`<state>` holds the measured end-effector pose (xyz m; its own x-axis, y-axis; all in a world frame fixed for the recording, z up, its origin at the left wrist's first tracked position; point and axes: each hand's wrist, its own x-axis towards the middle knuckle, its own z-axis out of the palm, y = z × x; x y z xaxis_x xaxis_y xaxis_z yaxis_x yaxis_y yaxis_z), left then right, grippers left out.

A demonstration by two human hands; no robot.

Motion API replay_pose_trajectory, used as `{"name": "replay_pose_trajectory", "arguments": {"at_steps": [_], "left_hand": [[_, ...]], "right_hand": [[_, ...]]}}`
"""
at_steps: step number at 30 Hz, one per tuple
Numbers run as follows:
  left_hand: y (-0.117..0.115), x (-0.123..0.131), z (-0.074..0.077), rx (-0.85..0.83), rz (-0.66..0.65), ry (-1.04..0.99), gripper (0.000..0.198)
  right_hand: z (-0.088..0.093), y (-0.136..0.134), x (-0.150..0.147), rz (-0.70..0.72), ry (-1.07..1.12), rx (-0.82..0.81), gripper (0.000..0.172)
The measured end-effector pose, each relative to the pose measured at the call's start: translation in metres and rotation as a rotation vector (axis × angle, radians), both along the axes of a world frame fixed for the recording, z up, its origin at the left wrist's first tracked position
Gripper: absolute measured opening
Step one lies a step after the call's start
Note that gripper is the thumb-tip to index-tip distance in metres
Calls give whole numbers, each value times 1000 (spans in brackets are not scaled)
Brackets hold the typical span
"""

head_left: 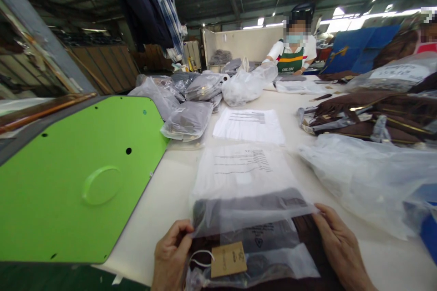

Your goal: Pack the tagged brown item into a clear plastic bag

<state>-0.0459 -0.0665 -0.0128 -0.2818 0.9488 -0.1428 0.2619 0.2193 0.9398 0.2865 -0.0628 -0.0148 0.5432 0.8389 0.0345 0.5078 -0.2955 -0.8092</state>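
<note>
A translucent plastic bag (244, 177) with printed lines lies flat in front of me, its mouth towards me. A dark brown folded garment (307, 232) is partly inside it. My left hand (174, 248) pinches the left corner of the bag's mouth between thumb and fingers. At the right corner, my right hand (336, 236) grips the bag's edge beside the garment. A tan cardboard tag (228, 259) on a white string rests on the garment, near a smaller clear plastic piece (283, 261).
Left is a bright green panel (129, 182). Printed white bags (249, 125) lie beyond mine, with packed grey garments (189, 118) beside them. Brown garments (372, 113) and loose plastic (365, 177) cover the right side. Across the table stands a co-worker in a green apron (290, 60).
</note>
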Motion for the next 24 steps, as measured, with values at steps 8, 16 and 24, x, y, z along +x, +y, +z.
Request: {"name": "replay_pose_trajectory", "arguments": {"at_steps": [8, 16, 24], "left_hand": [[-25, -14, 6, 65, -427, 101, 81], [-23, 11, -8, 125, -219, 245, 61], [31, 25, 0, 189, -143, 343, 50]], "right_hand": [[6, -20, 31, 513, 394, -90, 65], [9, -28, 27, 619, 375, -87, 76], [-4, -10, 21, 352, 67, -8, 68]]}}
